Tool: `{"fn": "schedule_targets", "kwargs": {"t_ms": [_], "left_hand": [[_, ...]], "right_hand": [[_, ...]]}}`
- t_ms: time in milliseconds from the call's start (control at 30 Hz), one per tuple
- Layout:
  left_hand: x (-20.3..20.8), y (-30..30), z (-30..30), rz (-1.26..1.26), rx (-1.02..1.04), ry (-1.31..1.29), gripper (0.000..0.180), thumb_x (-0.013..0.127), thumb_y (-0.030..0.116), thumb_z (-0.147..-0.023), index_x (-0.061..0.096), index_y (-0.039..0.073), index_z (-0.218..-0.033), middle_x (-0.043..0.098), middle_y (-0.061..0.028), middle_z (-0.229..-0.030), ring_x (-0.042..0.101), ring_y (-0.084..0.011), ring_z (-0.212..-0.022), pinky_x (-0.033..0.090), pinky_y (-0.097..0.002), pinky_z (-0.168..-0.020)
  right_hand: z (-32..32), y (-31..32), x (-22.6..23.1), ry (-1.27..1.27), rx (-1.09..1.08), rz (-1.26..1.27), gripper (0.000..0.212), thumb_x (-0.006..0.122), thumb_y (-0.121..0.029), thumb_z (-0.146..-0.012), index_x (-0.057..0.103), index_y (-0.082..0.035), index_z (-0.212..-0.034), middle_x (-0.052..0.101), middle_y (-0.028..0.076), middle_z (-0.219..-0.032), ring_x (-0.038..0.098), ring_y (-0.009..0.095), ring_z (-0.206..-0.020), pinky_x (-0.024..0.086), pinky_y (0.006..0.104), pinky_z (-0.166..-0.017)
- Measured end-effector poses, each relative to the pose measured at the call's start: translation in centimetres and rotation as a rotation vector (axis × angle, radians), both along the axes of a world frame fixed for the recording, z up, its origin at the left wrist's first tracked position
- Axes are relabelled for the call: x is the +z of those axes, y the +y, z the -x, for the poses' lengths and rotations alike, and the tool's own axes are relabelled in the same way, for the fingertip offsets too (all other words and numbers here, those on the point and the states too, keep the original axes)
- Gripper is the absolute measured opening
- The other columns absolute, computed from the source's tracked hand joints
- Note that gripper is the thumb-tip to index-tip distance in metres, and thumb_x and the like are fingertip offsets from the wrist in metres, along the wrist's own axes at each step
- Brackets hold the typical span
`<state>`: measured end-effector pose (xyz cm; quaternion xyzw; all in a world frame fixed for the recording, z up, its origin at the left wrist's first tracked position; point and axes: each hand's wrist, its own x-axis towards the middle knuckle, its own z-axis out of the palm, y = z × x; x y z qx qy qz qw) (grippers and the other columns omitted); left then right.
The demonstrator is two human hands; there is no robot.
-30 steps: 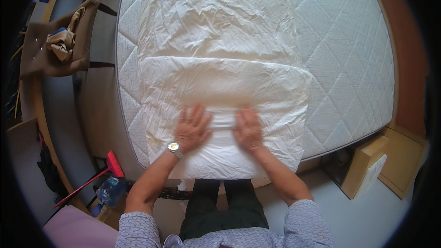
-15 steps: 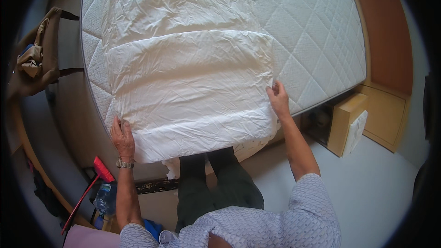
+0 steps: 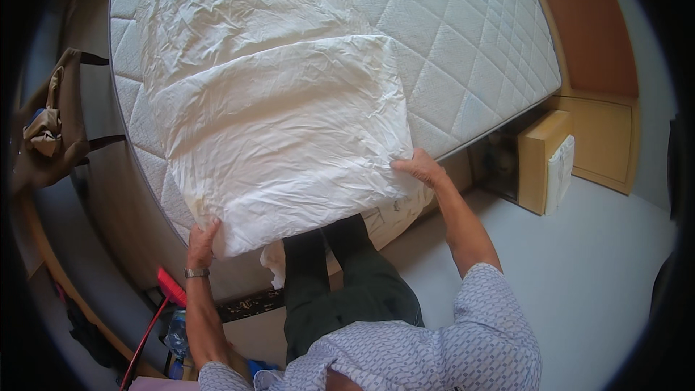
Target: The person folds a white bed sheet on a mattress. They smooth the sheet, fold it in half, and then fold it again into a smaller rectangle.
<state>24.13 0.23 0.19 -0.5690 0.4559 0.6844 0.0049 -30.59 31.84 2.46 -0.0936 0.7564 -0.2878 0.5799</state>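
A wrinkled white bed sheet [image 3: 282, 123] lies in folded layers over the left part of the quilted mattress [image 3: 456, 43]. Its near fold drapes over the mattress edge in front of my legs. At the sheet's near left corner, my left hand [image 3: 202, 241] is closed on the edge, thumb on top. My right hand [image 3: 421, 168] pinches the sheet's right side, its thumb pointing inward and its other fingers partly hidden by cloth. The fabric is gathered in small creases near both hands. Another cloth layer with printed marks [image 3: 391, 223] hangs below the fold by my knees.
A brown chair [image 3: 69, 112] with a bag on it stands left of the bed. At the lower left are a red broom [image 3: 172, 287] and a large clear bottle [image 3: 176, 333]. To the right is a wooden bedside cabinet [image 3: 534, 170], beside the headboard [image 3: 586, 14].
My right hand has moved inward and nearer to me, turning its thumb toward the sheet. My left hand has come slightly nearer. The view has shifted a little.
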Motion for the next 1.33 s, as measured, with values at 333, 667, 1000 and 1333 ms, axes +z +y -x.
{"fn": "schedule_targets", "kwargs": {"t_ms": [333, 667, 1000, 1333], "left_hand": [[5.0, 4.6, -4.4, 0.048, -0.343, -0.263, 0.050, 0.068, 0.045, -0.104, 0.074, 0.000, -0.125, 0.074, 0.0001, -0.103, 0.065, -0.0137, -0.094, 0.052, -0.0338, -0.084], [5.3, 8.4, -9.9, -0.251, -0.181, -0.197, 0.044, 0.069, 0.043, -0.105, 0.076, 0.003, -0.121, 0.072, 0.0027, -0.100, 0.062, -0.0108, -0.086, 0.051, -0.0321, -0.078], [-3.8, 11.3, -11.6, 0.193, -0.290, -0.307, 0.038, 0.072, 0.033, -0.100, 0.073, -0.002, -0.117, 0.076, -0.0153, -0.090, 0.071, -0.0271, -0.087, 0.055, -0.0424, -0.082], [3.1, 8.2, 8.9, 1.165, -0.343, -0.096, 0.021, 0.069, 0.007, -0.096, 0.070, 0.000, -0.115, 0.069, -0.0237, -0.121, 0.067, -0.0408, -0.110, 0.054, -0.0498, -0.097]], "right_hand": [[-6.8, 9.2, 0.9, -0.296, -0.208, 0.005, 0.083, 0.089, -0.038, -0.085, 0.056, -0.001, -0.151, 0.071, 0.010, -0.134, 0.067, 0.021, -0.118, 0.052, 0.0370, -0.105], [-9.5, 15.2, 0.9, -0.550, -0.264, -0.106, 0.078, 0.088, -0.043, -0.088, 0.060, -0.004, -0.149, 0.073, 0.008, -0.133, 0.069, 0.023, -0.120, 0.055, 0.0428, -0.102], [-8.2, 12.9, -3.6, 0.350, 0.386, -0.455, 0.051, 0.075, -0.024, -0.088, 0.068, -0.004, -0.134, 0.076, 0.017, -0.119, 0.071, 0.032, -0.105, 0.056, 0.0445, -0.094], [-22.1, -13.6, 0.1, 0.709, 0.270, 0.799, 0.039, 0.071, 0.003, -0.087, 0.063, -0.002, -0.125, 0.065, 0.022, -0.130, 0.063, 0.043, -0.122, 0.052, 0.0484, -0.106]]}}
